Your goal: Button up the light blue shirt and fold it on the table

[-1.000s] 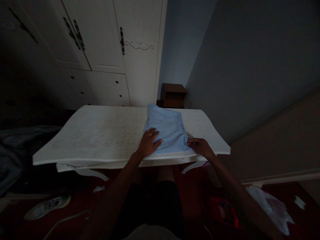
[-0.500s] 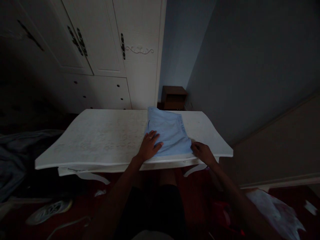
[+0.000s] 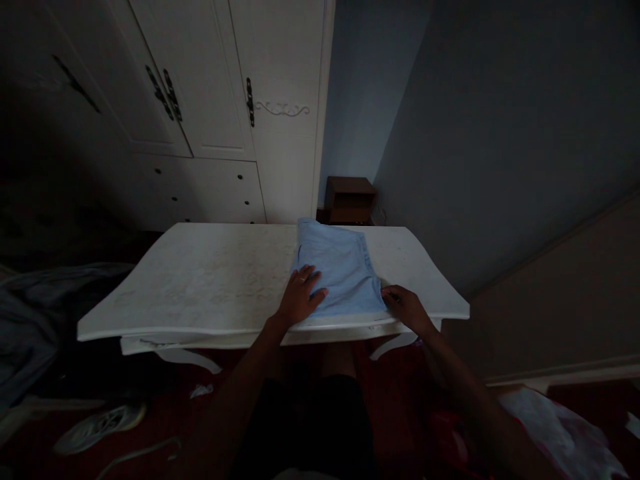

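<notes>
Left hand point(image 3: 298, 298) palm-down (on cloth point(image 3: 343, 270))

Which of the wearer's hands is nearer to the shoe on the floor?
Left. The left hand lies on the blue cloth's left side, higher than the shoe and to its right; the right hand is farther right, at the cloth's right edge.

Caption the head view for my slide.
Atop a white, curved-edged table, the left hand spreads on a light-blue cloth garment, the right hand curled at its edge.
</notes>
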The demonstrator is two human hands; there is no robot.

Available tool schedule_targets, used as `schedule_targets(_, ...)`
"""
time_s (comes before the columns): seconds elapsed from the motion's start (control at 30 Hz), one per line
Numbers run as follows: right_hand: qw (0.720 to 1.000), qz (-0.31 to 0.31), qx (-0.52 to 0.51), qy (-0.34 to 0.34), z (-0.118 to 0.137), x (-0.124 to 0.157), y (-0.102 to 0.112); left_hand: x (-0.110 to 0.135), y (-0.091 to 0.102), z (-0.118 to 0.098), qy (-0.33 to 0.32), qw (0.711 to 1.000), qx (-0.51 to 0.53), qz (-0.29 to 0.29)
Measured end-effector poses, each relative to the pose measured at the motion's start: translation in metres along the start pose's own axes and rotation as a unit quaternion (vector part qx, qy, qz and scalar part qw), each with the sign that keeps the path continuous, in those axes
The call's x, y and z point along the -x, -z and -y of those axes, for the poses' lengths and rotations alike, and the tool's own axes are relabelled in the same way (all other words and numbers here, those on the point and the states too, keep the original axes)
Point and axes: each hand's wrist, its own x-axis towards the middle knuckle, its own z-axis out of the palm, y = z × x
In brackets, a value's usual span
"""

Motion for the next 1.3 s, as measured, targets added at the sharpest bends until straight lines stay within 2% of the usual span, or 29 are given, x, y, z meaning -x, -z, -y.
schedule_targets(0.2,0.999,-0.007,0.041,-0.006,-0.009,0.006,0.002,0.000,0.000,-0.001,0.000,1.000,-0.014,0.008)
schedule_targets(0.43,0.991,0.011,0.133,-0.018,-0.013,-0.001,-0.009,0.000,-0.002,-0.001,-0.001,1.000,-0.018,-0.001)
schedule_targets(0.5,0.987,-0.035,0.153,-0.022,-0.010,-0.005,-0.011,0.001,-0.003,-0.002,0.002,1.000,-0.015,-0.006)
schedule_targets(0.6,0.979,-0.140,0.146,-0.007,0.004,-0.014,-0.010,0.001,-0.003,-0.002,0.006,1.000,-0.017,-0.004)
schedule_targets(0.67,0.978,-0.164,0.123,0.033,0.019,-0.021,-0.012,0.001,-0.002,-0.003,0.005,1.000,-0.021,0.005)
schedule_targets(0.8,0.980,-0.098,0.098,0.142,0.047,-0.043,-0.026,0.001,0.000,-0.004,0.007,1.000,-0.021,0.011)
schedule_targets(0.9,0.978,-0.047,0.102,0.174,0.055,-0.067,-0.046,0.001,0.000,-0.005,0.011,1.000,-0.019,0.008)
schedule_targets(1.0,0.979,-0.025,0.116,0.164,0.055,-0.096,-0.068,0.002,0.002,-0.006,0.011,1.000,-0.021,0.010)
schedule_targets(1.1,0.981,-0.003,0.149,0.125,0.059,-0.127,-0.088,0.002,0.004,-0.008,0.014,1.000,-0.016,0.016)
schedule_targets(1.3,0.963,0.062,0.240,0.109,0.095,-0.189,-0.124,0.004,0.011,-0.014,0.014,0.999,-0.017,0.034)
